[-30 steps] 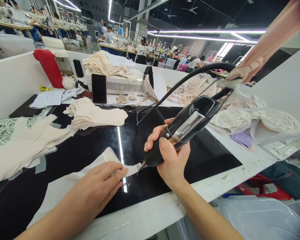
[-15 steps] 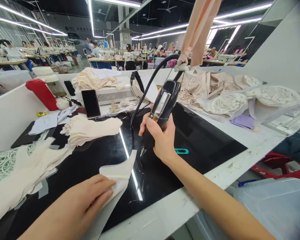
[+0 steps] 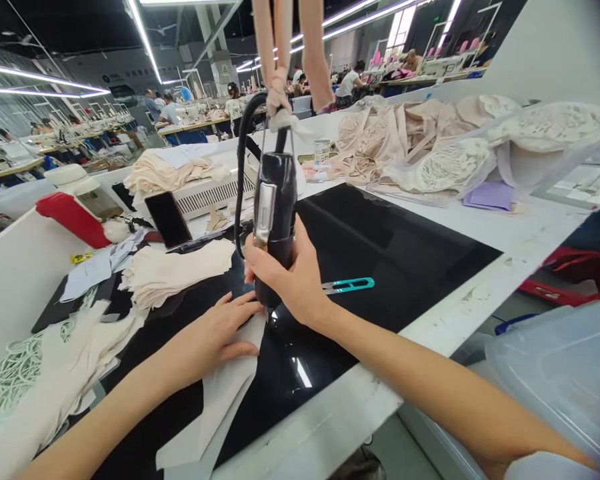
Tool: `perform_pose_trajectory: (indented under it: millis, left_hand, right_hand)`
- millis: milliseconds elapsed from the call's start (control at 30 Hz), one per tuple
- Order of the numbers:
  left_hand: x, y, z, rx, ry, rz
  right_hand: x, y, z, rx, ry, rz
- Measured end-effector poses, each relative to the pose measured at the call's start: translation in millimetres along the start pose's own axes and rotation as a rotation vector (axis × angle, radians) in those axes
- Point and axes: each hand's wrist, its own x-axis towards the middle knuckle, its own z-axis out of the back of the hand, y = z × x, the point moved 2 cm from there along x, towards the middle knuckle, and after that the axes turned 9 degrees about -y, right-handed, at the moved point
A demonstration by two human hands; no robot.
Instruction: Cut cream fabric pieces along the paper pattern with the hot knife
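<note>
My right hand (image 3: 300, 283) is wrapped around a black corded hand tool (image 3: 284, 180) with a silver lever plate on its side. The tool stands nearly upright, hung from pinkish fabric strips (image 3: 279, 67). Its lower tip meets the end of a pale fabric piece (image 3: 220, 407) on the black board (image 3: 380, 240); the exact contact is partly hidden. My left hand (image 3: 225, 330) lies flat with fingers spread on that fabric, its fingertips close to the tool's tip. Teal thread snips (image 3: 355, 285) lie just right of my right hand.
A stack of cream fabric pieces (image 3: 177, 270) and a phone (image 3: 168, 220) are at the left back. More cream strips (image 3: 80, 360) lie over pale green cord (image 3: 17, 373). Beige lace garments (image 3: 445, 160) are heaped at the right back. A red stool (image 3: 565, 273) stands beyond the table edge.
My right hand has brought the tool down and left onto the fabric end, turning it more upright. My left hand has slid forward along the fabric, fingers now spread. The camera view has shifted.
</note>
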Motion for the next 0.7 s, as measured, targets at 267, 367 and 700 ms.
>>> perform_pose_trajectory:
  millis: [267, 367, 700]
  left_hand:
    - [-2.9, 0.3, 8.5, -0.007, 0.079, 0.076]
    - [-3.4, 0.5, 8.3, -0.024, 0.077, 0.072]
    - [-4.8, 8.9, 1.3, -0.029, 0.033, 0.011]
  right_hand:
    - [-2.5, -6.0, -6.3, -0.011, 0.033, -0.030]
    - [-4.0, -5.7, -7.5, -0.015, 0.053, -0.026]
    - [-7.2, -10.1, -8.3, -0.022, 0.058, -0.009]
